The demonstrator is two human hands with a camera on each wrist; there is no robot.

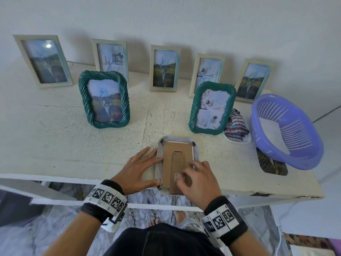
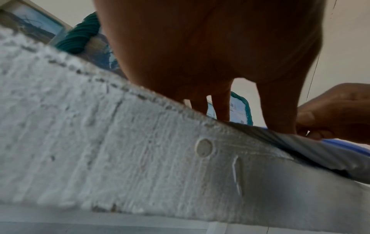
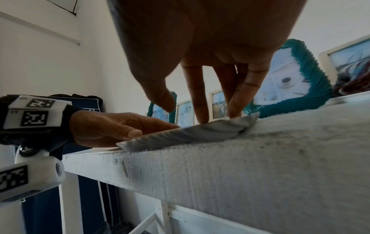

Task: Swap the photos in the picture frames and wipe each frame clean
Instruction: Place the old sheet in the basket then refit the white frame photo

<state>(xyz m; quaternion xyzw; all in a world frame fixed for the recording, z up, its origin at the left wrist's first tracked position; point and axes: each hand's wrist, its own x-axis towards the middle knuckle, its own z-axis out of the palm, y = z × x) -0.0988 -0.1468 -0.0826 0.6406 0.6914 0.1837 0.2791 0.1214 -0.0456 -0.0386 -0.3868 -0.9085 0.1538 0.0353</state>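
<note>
White shelf (image 1: 73,145), face-down frame (image 1: 160,157), both hands pressing

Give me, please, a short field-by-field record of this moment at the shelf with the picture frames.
Work piece: grey frame lying face down at the shelf's front edge, brown backing board up
Left hand: flat, steadying the frame's left side
Right hand: fingertips on the backing board's lower part
Upright: two green frames, five pale frames
Right side: striped cloth, purple basket
</note>
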